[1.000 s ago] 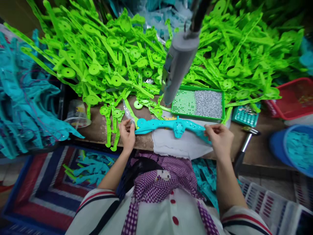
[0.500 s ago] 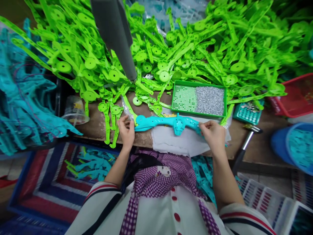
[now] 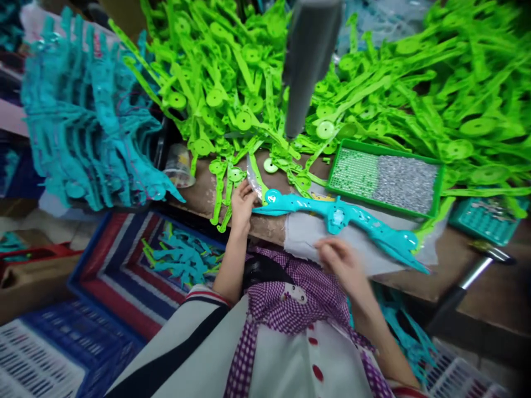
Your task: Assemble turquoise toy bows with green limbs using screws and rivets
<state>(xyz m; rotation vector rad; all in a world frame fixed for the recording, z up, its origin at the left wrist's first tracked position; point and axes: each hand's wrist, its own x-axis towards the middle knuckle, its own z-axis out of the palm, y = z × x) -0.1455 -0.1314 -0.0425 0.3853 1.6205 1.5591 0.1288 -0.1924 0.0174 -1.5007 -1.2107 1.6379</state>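
A turquoise plastic toy bow lies across the front of the bench, partly on a white cloth. Bright green arms join its two ends. My left hand is at the bow's left tip, beside a green arm with clear film; its fingers are loosely curled with a gap between them, and any contact is hard to make out. Below the bow's middle, my right hand is apart from it, blurred by motion, fingers half bent and nothing seen in them.
Green arms are heaped along the back. A green tray holds small metal pieces. A hammer lies at right, near a teal box. Turquoise bows stand stacked at left. A grey tool hangs overhead.
My right hand has let go of the bow's right part and moved down and toward the middle. The bow's right end now shows fully. The view has turned left.
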